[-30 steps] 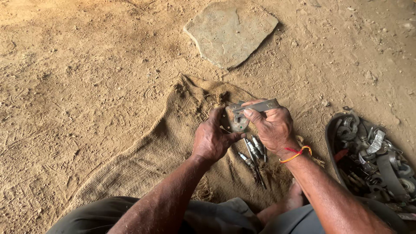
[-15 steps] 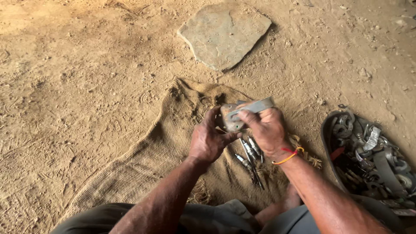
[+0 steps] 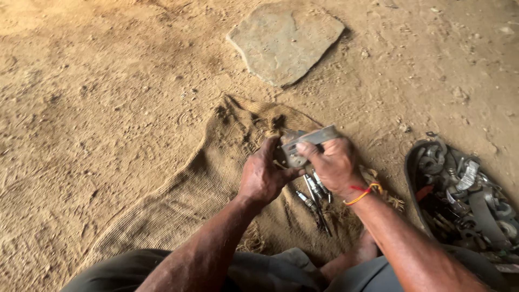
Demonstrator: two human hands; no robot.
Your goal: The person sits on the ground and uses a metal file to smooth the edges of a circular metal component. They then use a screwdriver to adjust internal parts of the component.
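Over the sack (image 3: 178, 200), head view | metal part (image 3: 303, 145) at frame centre, long axis running 8 to 2 o'clock | right hand (image 3: 332, 165) clamps it from 4 o'clock, fingers closed over its top | left hand (image 3: 263, 176) closed on its 8 o'clock end | both hands equally near | tools (image 3: 314, 201) lie below at 6 o'clock

One flat stone (image 3: 285, 42), one burlap sack (image 3: 216, 184), two hands, one metal part (image 3: 303, 145).

Open dirt left of the burlap sack (image 3: 178, 211); flat stone (image 3: 285, 40) ahead, pan of metal parts (image 3: 465, 200) right.
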